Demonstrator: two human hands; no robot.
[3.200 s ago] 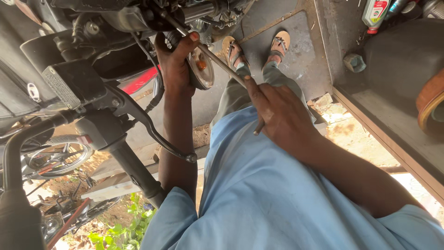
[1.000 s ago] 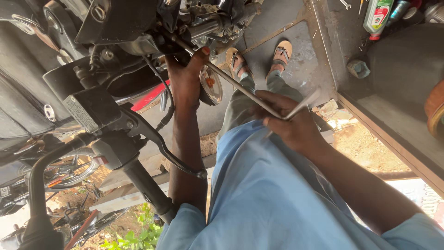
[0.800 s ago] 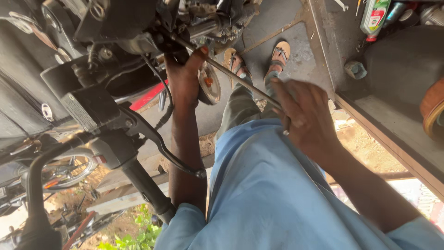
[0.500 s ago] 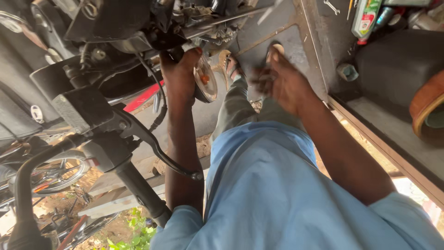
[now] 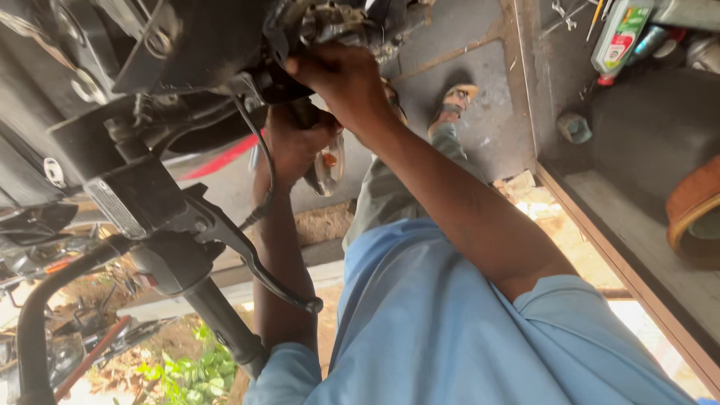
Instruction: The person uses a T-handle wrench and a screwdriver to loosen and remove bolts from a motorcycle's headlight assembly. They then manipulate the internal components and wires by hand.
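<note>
- The floor point(image 5: 480, 112) is grey concrete, filling the upper middle of the frame, with a seam running across it.
- Along the right edge runs a dark shelf point(image 5: 637, 232) with a wooden lip; a green and white bottle point(image 5: 621, 36) stands at its upper right, a grey round piece point(image 5: 574, 127) lies just left of it, and a brown ring-shaped thing point(image 5: 694, 206) sits at the far right.
- At the lower left, outdoors, there is sandy ground, green leaves point(image 5: 187, 367) and part of another bike's frame.
- A motorcycle point(image 5: 150, 90) fills the upper left; its handlebar grip point(image 5: 217, 322) and black lever point(image 5: 255, 262) slant down toward the lower middle.
- A sandalled foot point(image 5: 454, 101) stands on the floor in the upper middle; a blue shirt point(image 5: 450, 337) covers the bottom of the frame.
- The right hand point(image 5: 341, 79) reaches up from the lower right, forearm stretched diagonally, fingers curled and pressed onto the metal engine part point(image 5: 330, 26) at the top centre (whether it grips a tool there cannot be told).
- The left hand point(image 5: 296, 142) rises straight from the bottom, arm upright, fist wrapped tight around a dark part just beneath the right hand, beside a round amber-centred lamp point(image 5: 328, 169).
- The two hands nearly touch, both up against the machine's underside.
</note>
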